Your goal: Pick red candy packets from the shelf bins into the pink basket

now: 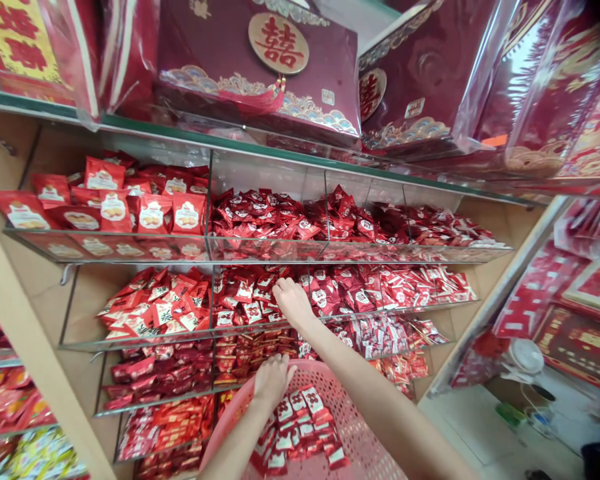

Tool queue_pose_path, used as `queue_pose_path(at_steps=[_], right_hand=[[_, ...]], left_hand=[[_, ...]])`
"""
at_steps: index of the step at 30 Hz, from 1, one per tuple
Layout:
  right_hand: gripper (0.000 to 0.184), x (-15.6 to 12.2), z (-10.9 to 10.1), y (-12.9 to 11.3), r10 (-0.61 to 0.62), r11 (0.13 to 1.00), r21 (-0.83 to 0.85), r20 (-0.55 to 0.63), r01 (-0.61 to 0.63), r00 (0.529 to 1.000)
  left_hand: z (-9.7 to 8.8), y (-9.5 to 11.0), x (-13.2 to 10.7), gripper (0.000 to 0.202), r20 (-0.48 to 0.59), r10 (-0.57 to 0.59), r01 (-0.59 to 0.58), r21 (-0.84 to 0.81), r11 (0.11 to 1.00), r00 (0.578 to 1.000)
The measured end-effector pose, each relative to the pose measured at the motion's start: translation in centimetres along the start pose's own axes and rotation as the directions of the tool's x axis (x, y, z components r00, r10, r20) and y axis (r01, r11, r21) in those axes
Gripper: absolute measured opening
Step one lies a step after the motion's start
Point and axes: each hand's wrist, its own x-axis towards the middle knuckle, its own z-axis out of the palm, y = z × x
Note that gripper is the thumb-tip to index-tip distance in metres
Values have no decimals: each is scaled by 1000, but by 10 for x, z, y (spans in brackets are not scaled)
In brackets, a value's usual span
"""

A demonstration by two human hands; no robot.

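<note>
My left hand (271, 379) is closed on the rim of a pink perforated plastic basket (367, 427), low in front of the shelves. Inside the basket lie several small red-and-white wrapped packets (300, 423). Above the basket, my right hand (295, 305) reaches to a clear-fronted shelf compartment of red-and-white packets (243, 293). Its fingers are curled in among them, and whatever they hold is hidden. Just to the right of that hand are dark red packets with round white labels (325, 293).
A clear divider and front lip (265, 250) bound the compartments above my right hand. Larger red packets (153, 303) fill the bin to the left. Boxed dark red gift bags (260, 67) stand on the glass shelf (300, 150) overhead. A wooden side panel (35, 360) rises at left.
</note>
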Motion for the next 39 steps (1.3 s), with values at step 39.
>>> queue_pose_path(at_steps=[39], right_hand=[[30, -185, 109, 10, 232, 284, 848, 392, -448, 890]], left_hand=[[-8, 2, 2, 36, -2, 10, -10, -27, 1000, 1000]])
